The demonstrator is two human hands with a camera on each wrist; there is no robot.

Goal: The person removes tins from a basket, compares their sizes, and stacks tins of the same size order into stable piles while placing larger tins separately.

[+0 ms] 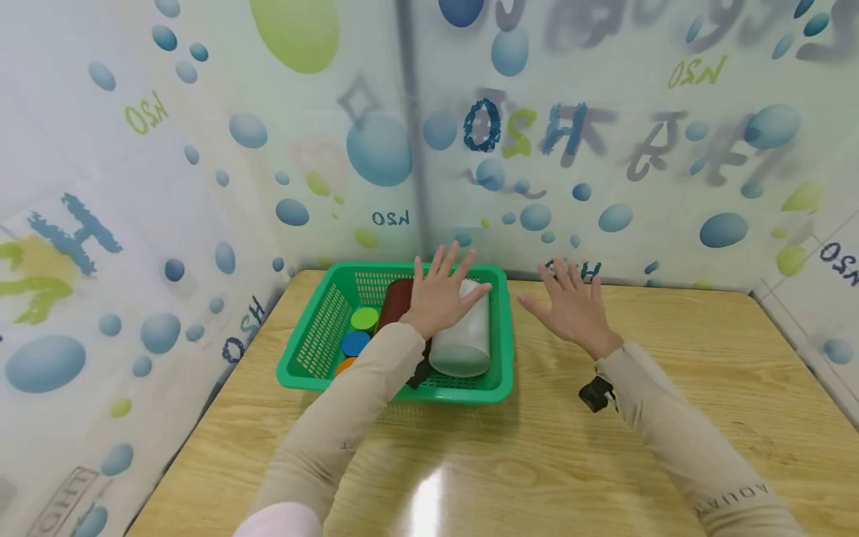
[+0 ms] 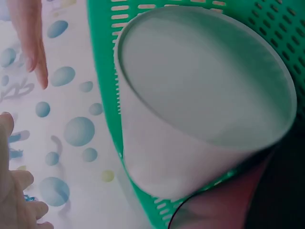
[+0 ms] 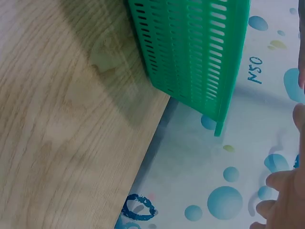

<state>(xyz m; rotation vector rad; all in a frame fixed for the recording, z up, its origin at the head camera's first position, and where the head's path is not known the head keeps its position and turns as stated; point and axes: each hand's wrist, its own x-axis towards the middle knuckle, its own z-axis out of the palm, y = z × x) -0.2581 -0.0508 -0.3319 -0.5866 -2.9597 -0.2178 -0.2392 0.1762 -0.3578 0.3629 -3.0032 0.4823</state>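
A green plastic basket (image 1: 506, 335) stands on the wooden table. Above it is my left hand (image 1: 438, 300), fingers spread and gripping nothing. Below that hand, a white cylindrical container (image 1: 463, 343) lies in the basket's right part, and a dark red cylinder (image 1: 396, 298) is partly hidden by the hand and sleeve. Round green (image 1: 365, 319), blue (image 1: 356, 344) and orange (image 1: 345, 365) things sit at the basket's left side. The left wrist view shows one broad round end of the white container (image 2: 205, 81). My right hand (image 1: 576, 313) hovers right of the basket with spread fingers, holding nothing.
The wooden table (image 1: 691, 358) extends right of the basket and toward me. Walls covered with bubble-patterned sheeting (image 1: 376, 239) rise behind and at both sides. A small black device (image 1: 594, 394) is at my right wrist.
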